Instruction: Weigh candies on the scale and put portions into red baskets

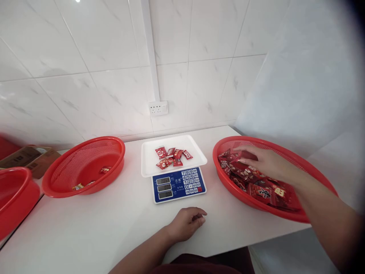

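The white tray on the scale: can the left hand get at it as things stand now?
Probably yes. The left hand rests on the table just in front of the scale, and nothing lies between it and the white tray. The right hand is away in the red basket of packets.

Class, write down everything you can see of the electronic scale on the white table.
The electronic scale stands level on the white table. Its sloping blue front panel carries three small displays at left and a white keypad at right. A white, plastic-looking rectangular tray sits on top, holding a cluster of red wrapped packets. Neither hand touches it; the left hand rests just in front.
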`<state>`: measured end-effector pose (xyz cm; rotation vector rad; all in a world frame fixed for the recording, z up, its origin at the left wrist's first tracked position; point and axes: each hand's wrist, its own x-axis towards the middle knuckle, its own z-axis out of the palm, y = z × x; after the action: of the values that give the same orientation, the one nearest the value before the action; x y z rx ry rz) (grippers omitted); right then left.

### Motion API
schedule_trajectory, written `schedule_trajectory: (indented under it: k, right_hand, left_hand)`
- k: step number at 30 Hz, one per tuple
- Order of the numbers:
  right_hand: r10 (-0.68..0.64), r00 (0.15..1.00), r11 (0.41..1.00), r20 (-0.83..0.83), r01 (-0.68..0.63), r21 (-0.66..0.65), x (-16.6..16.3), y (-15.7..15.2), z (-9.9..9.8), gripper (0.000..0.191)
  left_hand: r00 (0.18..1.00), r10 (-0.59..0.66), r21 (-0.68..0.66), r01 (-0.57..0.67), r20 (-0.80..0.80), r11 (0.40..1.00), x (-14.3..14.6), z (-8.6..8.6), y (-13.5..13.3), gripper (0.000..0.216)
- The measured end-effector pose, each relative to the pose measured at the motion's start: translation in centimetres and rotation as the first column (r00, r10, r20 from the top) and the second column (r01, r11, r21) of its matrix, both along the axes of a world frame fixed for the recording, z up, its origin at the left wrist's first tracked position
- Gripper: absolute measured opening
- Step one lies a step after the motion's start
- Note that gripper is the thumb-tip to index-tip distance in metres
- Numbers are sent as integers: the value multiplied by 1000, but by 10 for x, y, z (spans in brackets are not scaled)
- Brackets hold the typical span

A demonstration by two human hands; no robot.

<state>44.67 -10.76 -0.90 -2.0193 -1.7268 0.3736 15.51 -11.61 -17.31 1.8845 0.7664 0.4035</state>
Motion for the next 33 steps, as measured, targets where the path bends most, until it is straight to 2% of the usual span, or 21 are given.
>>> schedule_trajectory:
  k: [2,5,8,10,12,13,15,18,22,24,27,33]
  right_hand:
    - [-58,994,998,94,61,-29,-9,-10,-13,35]
    - [-112,986,993,127,117,-32,-16,-25,-40,38]
    - [-161,983,987,84,159,27,-18,-35,-67,39]
    - [-196,979,979,57,192,74,-20,-41,-80,39]
    - [-206,978,973,39,200,113,-22,-44,-87,40]
    - [-198,980,973,31,193,127,-24,-45,-88,40]
    - [-178,984,974,16,174,145,-28,-46,-89,40]
    - [-165,986,975,3,163,153,-30,-46,-87,39]
    - [-150,988,976,-26,152,154,-28,-48,-87,39]
    - [-142,989,974,-40,147,174,-27,-49,-88,38]
    - [-137,989,973,-48,143,181,-26,-51,-88,38]
    - [-166,986,974,-33,169,149,-25,-48,-90,39]
  left_hand:
    - [1000,-2,9,2,-5,1000,0,2,-2,32]
    - [999,-29,68,27,23,997,-3,13,-4,30]
    - [996,-6,268,-18,86,963,-12,36,2,28]
    - [989,92,443,-134,115,887,-21,57,16,29]
    - [971,209,587,-236,114,774,-30,78,39,32]
    - [964,249,638,-251,95,728,-34,87,53,35]
    - [948,318,678,-246,20,692,-39,102,83,49]
    - [918,368,631,-199,-149,750,-40,113,126,68]
    - [861,357,557,-107,-363,824,-38,107,161,75]
    - [842,351,550,-78,-410,831,-41,102,167,74]
    - [828,373,578,-74,-419,813,-52,99,168,67]
    - [785,416,625,-48,-459,779,-68,104,161,53]
